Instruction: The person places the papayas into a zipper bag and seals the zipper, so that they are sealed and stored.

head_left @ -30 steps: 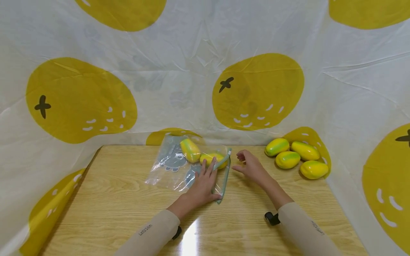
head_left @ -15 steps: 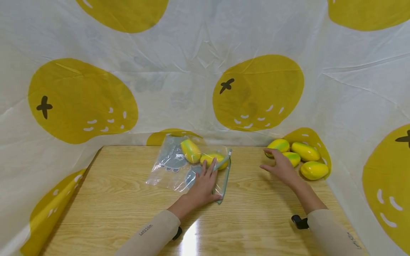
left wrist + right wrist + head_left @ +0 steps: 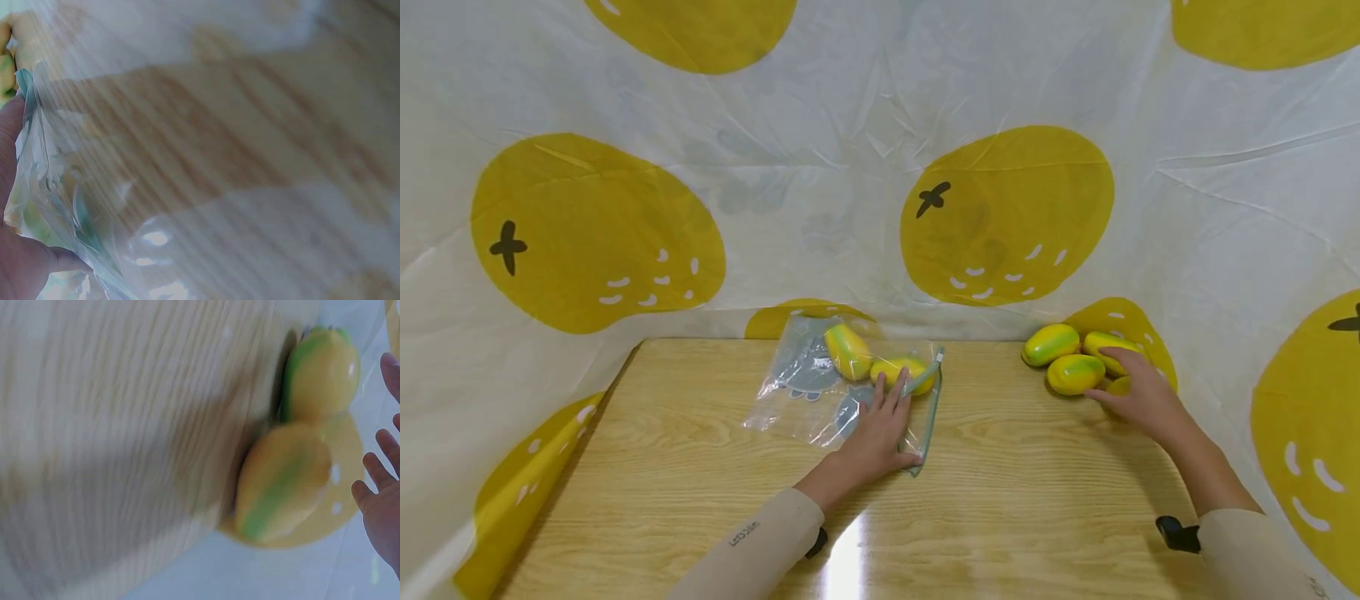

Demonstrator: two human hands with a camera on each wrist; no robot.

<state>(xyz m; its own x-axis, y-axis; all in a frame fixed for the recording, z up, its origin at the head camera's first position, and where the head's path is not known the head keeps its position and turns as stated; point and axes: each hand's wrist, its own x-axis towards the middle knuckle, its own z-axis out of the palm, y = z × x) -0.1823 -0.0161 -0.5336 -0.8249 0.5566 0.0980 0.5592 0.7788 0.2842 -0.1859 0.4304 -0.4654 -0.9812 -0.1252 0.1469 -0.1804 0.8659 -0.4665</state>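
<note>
My left hand (image 3: 874, 440) rests with spread, fairly straight fingers on a clear zip bag (image 3: 808, 379) with grey-blue print. Its thumb lies at the bag's green zip edge (image 3: 931, 421). Two yellow-green papaya-shaped fruits show through the plastic, one fruit (image 3: 848, 354) leaning back and another (image 3: 886, 369) partly under the fingertips. At the right, my right hand (image 3: 1146, 398) hovers with parted fingers over a front fruit (image 3: 1118, 386), covering most of it. Beside that hand lie a left fruit (image 3: 1073, 375), a back-left fruit (image 3: 1051, 344) and a back-right fruit (image 3: 1105, 343).
The wooden table (image 3: 700, 483) ends at the back against a white cloth (image 3: 820, 208) printed with large yellow fruit. This cloth also hangs along both sides. A black wrist camera (image 3: 1177, 534) sits below the right sleeve.
My right hand has moved right from beside the bag, past the nearer left fruits, to the front-right fruit, which it now mostly hides. The left hand and bag have stayed put.
</note>
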